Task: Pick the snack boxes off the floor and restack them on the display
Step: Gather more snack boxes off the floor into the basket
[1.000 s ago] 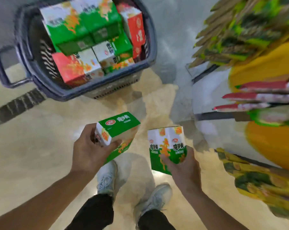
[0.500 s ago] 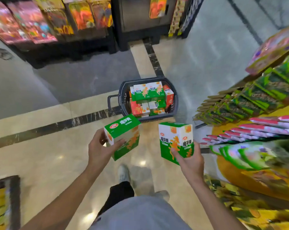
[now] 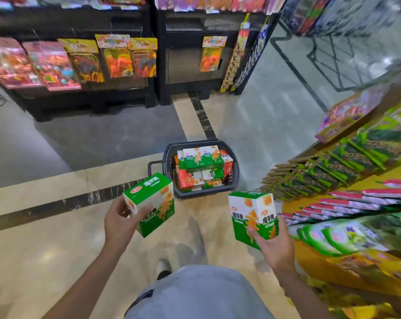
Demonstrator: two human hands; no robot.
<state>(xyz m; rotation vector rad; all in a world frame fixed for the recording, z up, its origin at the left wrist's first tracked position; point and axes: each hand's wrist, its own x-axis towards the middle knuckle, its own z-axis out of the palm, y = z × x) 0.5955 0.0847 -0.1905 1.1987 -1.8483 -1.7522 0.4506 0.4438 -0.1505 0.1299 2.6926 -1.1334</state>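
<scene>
A: What does the person carry?

B: A green-and-white snack box in each hand. The left hand [image 3: 123, 221] grips the left box [image 3: 152, 203] from its near end, thumb curled over the white face, the box tilted with its green top turned up. The right hand [image 3: 272, 244] clamps the right box [image 3: 253, 216] from below, thumb pressed on its front, and that box stands nearly upright.

A: Where are the other boxes?

B: More snack boxes [image 3: 200, 168], green and red ones, are piled in a dark basket [image 3: 196, 194] that sits on the floor [image 3: 56, 238] just beyond the two hands.

A: And the display?

B: The display [image 3: 346, 196] runs along the person's right, a yellow stand layered with green and pink packets; the right box is held just beside its edge, not touching it. Dark shelves [image 3: 91, 65] of hanging goods stand across the aisle.
</scene>
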